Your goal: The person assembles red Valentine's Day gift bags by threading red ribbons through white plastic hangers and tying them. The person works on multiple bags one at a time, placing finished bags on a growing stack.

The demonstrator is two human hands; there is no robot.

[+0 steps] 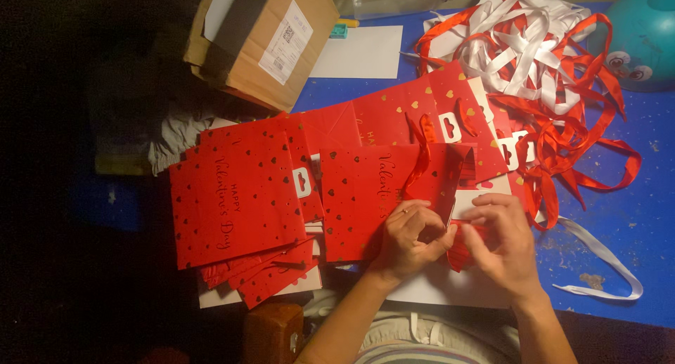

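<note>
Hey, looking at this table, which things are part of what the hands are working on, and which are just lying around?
In use:
left hand and right hand, both on the open red gift bag
red ribbon at that bag
stack of red bags
ribbon pile

Lying about:
cardboard box
white sheet
teal toy

A brown cardboard box (264,37) sits at the top left, tilted, partly over the blue table's edge. A white rectangular label (286,42) with dark print is stuck on its top face, and a dark band of tape runs along the box beside the label.

Flat red gift bags (235,195) scattered with small gold hearts lie in an overlapping pile across the middle. Some carry dark script lettering on the front. Several show a white tab with a cut-out slot near the top edge.

One red bag (365,195) lies nearest the person, with both hands at its right edge, touching it.
</note>
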